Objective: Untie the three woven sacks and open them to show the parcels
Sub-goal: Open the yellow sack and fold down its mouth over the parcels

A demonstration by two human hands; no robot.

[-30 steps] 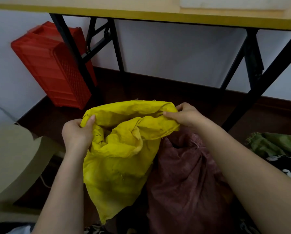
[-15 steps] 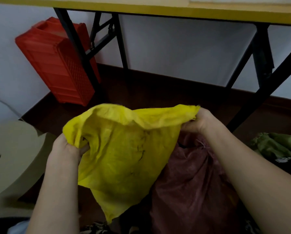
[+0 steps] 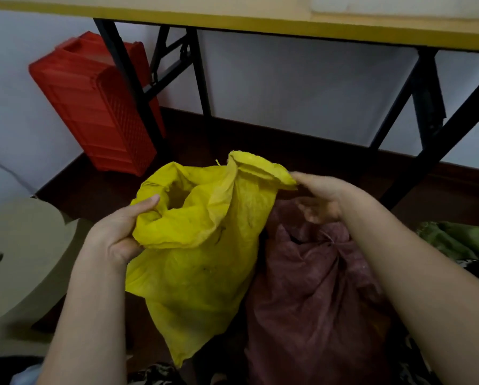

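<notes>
Sacks crowd the floor right at your knees, so start there. Your left hand (image 3: pixel 116 234) is clamped on a bunch of cloth at the near rim of the yellow sack (image 3: pixel 199 262), thumb on top. Your right hand (image 3: pixel 320 194) is blurred; it looks to pinch the far lip of that rim, but you cannot tell how firmly. The mouth is loose and folded over itself, and no parcels show inside.

The main risk is that the cloth slips from the right-hand pinch and the mouth flops shut again. The yellow sack also looks light and limp, so a hard pull could lift or tip the whole thing instead of spreading the opening.

Touching it on your right stands the maroon sack (image 3: pixel 316 295), its neck tied with string just under your right wrist; a sleeve or finger could snag there. The green sack (image 3: pixel 460 238) lies beyond it at the right edge.

Room is tight: a tan roll (image 3: pixel 18 262) sits close on your left. Farther off, the black table legs (image 3: pixel 138 90) and a red crate (image 3: pixel 93 107) stand ahead. The bare dark floor between the sacks and the wall is your best space to spread into.
</notes>
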